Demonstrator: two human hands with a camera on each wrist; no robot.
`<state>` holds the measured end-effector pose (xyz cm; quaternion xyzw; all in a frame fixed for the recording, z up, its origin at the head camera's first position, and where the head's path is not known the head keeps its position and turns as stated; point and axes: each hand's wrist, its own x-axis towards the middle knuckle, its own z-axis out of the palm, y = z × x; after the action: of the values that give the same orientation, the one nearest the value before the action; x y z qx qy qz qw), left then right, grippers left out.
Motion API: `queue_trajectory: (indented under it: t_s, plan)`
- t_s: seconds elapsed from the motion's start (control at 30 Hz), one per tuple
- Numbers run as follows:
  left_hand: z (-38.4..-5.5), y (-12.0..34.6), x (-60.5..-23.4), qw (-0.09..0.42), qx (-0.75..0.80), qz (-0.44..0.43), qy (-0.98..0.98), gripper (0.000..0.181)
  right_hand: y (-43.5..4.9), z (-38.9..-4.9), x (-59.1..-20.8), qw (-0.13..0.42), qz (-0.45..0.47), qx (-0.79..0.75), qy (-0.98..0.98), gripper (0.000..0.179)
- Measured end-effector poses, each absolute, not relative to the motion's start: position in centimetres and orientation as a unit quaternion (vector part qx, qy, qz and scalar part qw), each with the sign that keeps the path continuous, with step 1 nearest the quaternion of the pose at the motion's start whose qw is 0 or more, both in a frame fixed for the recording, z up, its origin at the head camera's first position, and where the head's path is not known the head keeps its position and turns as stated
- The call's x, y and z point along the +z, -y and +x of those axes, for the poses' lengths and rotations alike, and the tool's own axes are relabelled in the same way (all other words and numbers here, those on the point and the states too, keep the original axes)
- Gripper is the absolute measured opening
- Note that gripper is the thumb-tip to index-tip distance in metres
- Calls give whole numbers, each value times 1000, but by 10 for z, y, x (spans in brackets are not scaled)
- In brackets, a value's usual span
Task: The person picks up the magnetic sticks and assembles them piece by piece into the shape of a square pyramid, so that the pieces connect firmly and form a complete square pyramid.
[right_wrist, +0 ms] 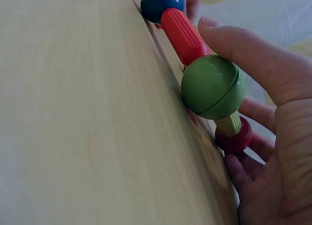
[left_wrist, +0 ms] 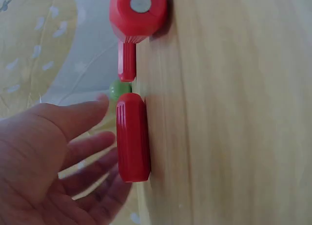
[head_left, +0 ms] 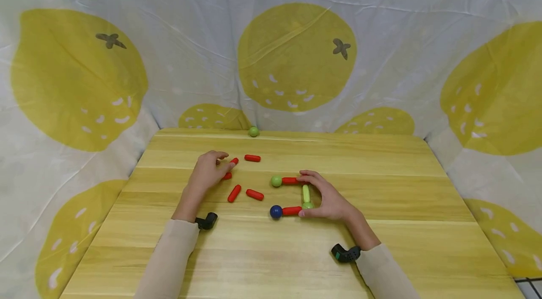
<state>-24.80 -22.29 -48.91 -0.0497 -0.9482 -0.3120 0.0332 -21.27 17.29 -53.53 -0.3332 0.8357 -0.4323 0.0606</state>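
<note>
My right hand (head_left: 329, 200) holds a U-shaped build of magnetic rods and balls, thumb at the near side and fingers at the far side. A blue ball (head_left: 276, 212) and a near red rod (head_left: 290, 211) lead to a green ball (right_wrist: 213, 87). From there a yellow-green rod (head_left: 306, 193) runs to a dark red ball (right_wrist: 234, 135), touched by fingers. The far arm has a red rod (head_left: 290, 181) ending in another green ball (head_left: 276, 181). My left hand (head_left: 206, 170) reaches beside a loose red rod (left_wrist: 132, 137), fingers loosely spread, not closed round it.
Several more red rods lie between the hands, among them one (head_left: 255, 194) near the build and one (head_left: 252, 158) farther back. A lone green ball (head_left: 253, 131) sits at the back edge of the wooden table (head_left: 271, 256). Behind hangs a lemon-print cloth (head_left: 381, 77).
</note>
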Motion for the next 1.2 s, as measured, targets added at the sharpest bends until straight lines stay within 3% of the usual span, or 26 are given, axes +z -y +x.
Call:
queue_trajectory:
  t_s: [0.4,0.7,0.93,1.2]
  plan:
    - [-254,220,-496,27,-312,-38,949,30,-170,-211,-535,66,-324,-409,-851,107]
    - [-239,215,-493,37,-341,-74,936,34,-168,-206,-533,67,-321,-408,-852,118]
    - [-213,192,-482,-42,-402,-110,908,34,-170,-207,-535,65,-312,-398,-860,120]
    - [-196,161,-477,-142,-478,-77,864,32,-170,-205,-536,69,-306,-403,-860,120]
